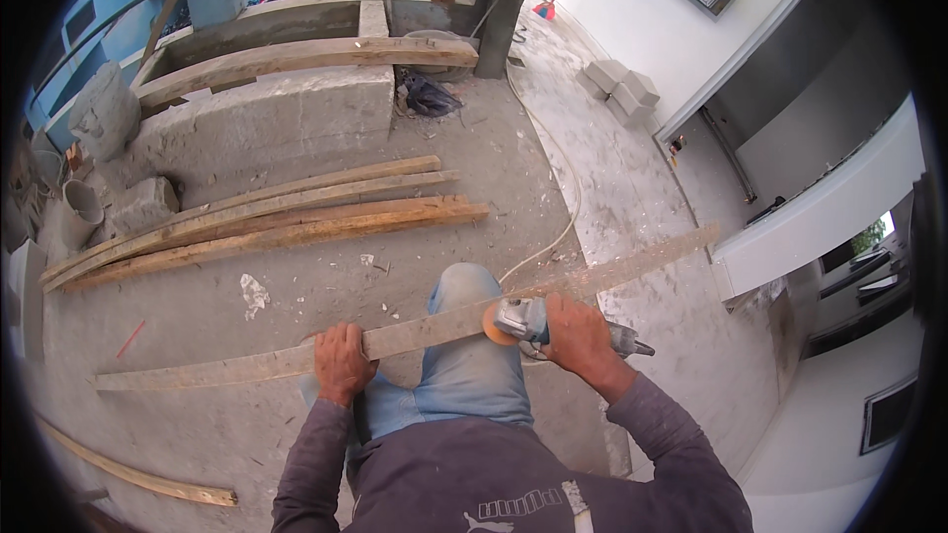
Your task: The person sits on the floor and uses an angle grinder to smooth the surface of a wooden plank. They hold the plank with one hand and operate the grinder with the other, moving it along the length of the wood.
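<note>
A long wooden board [434, 329] lies across my raised knee, its left end low near the floor and its right end reaching over the pale paving. My left hand [343, 360] is closed over the board, left of the knee. In my right hand [581, 336] is an angle grinder [523, 317], gripped around its body. The grinder's orange disc [497, 325] is against or very close to the board's near edge; exact contact cannot be told. Part of the grinder is hidden behind my fingers.
Several lengths of timber [276, 227] lie on the concrete ahead. A pale cord [568, 183] runs over the floor. Grey blocks [622, 89] sit by the white wall, near a doorway. A low concrete ledge [286, 114] carries a thick beam [326, 54]. A bucket [82, 205] stands far left.
</note>
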